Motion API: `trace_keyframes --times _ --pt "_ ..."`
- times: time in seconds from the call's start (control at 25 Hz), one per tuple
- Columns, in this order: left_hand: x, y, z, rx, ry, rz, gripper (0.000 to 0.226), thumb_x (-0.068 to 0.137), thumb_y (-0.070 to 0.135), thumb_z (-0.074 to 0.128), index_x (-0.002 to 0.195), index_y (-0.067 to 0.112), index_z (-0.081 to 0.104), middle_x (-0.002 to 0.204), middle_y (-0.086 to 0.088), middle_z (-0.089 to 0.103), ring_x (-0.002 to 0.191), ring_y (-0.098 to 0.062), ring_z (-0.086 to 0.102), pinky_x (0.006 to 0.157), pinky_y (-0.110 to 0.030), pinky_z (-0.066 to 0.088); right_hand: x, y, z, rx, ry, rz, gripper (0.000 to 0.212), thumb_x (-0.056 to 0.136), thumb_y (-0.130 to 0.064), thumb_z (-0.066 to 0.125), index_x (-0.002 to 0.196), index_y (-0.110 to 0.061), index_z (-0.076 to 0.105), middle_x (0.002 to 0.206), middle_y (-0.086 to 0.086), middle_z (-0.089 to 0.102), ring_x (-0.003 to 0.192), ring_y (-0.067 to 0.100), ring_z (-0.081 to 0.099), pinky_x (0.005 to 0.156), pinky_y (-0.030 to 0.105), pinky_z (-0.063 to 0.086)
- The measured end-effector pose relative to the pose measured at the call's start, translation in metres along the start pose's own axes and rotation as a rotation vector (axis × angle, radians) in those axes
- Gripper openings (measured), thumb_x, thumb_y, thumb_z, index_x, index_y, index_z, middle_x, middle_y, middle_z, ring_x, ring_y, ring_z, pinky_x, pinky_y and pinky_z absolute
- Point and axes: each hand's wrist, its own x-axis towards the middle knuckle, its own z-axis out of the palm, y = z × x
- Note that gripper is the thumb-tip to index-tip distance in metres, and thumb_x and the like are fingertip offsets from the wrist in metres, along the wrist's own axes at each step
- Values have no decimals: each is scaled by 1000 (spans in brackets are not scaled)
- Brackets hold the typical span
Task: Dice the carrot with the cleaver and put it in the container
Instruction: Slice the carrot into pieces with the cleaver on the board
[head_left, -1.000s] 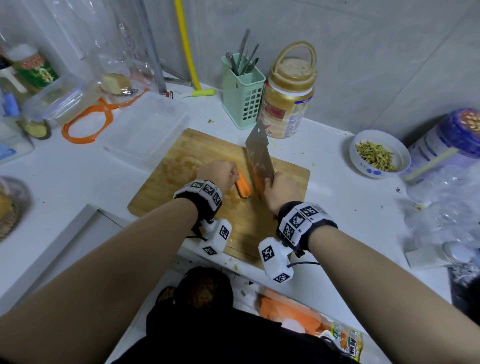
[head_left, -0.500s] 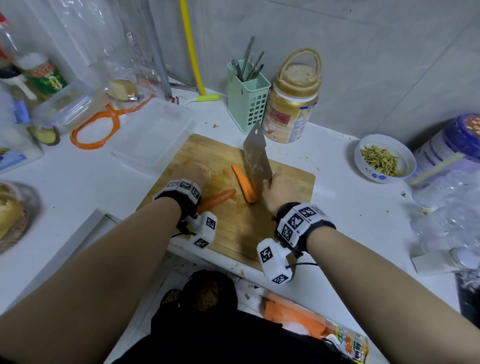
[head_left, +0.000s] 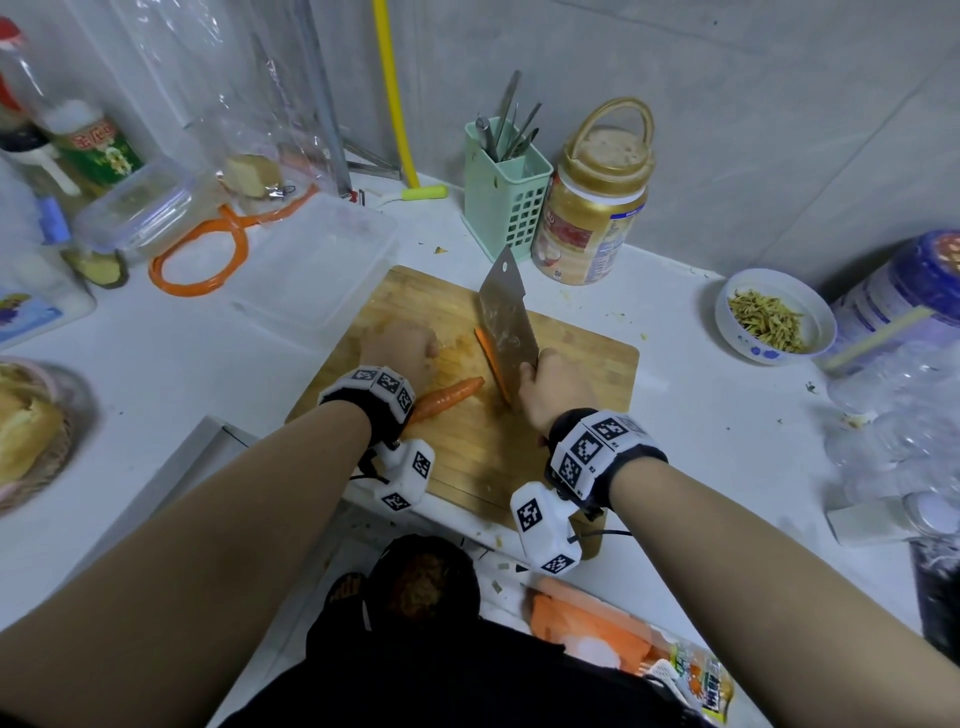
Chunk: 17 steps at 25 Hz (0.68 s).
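I see the carrot (head_left: 451, 396) only halved lengthwise mid-frame; right hand (head_left: 551, 391) grips the cleaver (head_left: 506, 322), left hand's (head_left: 402, 349) fingers unclear, container (head_left: 317, 270) unfilled upper left

Both forearms are bare, with no sleeves reaching them. Each wrist carries a black band faced with white tiles, every tile printed with a black square-pattern marker. The left band (head_left: 370, 392) sits at centre frame, the right band (head_left: 602, 449) a little lower and to the right. Under each band hangs a white, faceted plastic block, also printed with markers: the left block (head_left: 405, 475) and the right block (head_left: 543, 527). A thin black cable (head_left: 605, 532) runs from the right block, and short black wires show beside the left block. At the bottom centre of the frame is a dark garment (head_left: 467, 686).
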Motion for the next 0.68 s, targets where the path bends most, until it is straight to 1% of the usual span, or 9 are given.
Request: trace_keyframes --times 0.12,0.24,0.32,0.44,0.56,0.68 --pt "-2 13 8 -42 -26 94 11 86 28 65 93 20 66 95 4 63 88 -16 61 75 -31 52 -5 1 6 -29 -15 21 23 102 -34 35 98 -13 43 94 13 60 74 34 66 70 46 58" --pt "-4 24 18 -37 -49 175 20 87 40 66 93 21 64 90 6 60 83 -13 57 68 -27 46 -9 1 14 -41 -16 44 28 101 -35 36 106 -10 47 95 14 61 75 34 66 69 47 58" --pt "-4 26 20 15 -91 229 20 88 39 66 96 22 64 96 5 63 87 -15 59 70 -28 47 -12 1 17 -48 -19 44 29 101 -35 37 109 -9 48 95 14 62 75 32 64 67 43 57" --pt "-2 26 17 97 -136 302 16 85 29 66 98 19 66 99 3 67 90 -19 62 78 -35 53 -13 -2 19 -89 -8 37 30 102 -33 38 112 -8 51 98 14 63 77 28 58 63 33 47" --pt "2 25 12 137 -139 369 15 83 25 65 96 16 66 95 1 67 88 -21 63 78 -38 54 -13 -7 21 -115 8 38 31 102 -33 37 114 -8 51 98 13 63 80 29 59 64 33 46" --pt "5 21 13 175 -119 417 16 85 31 67 95 19 66 95 0 68 89 -21 64 79 -37 55 -12 -11 23 -157 15 45 31 102 -33 37 115 -8 51 92 10 58 75 27 55 62 33 44"
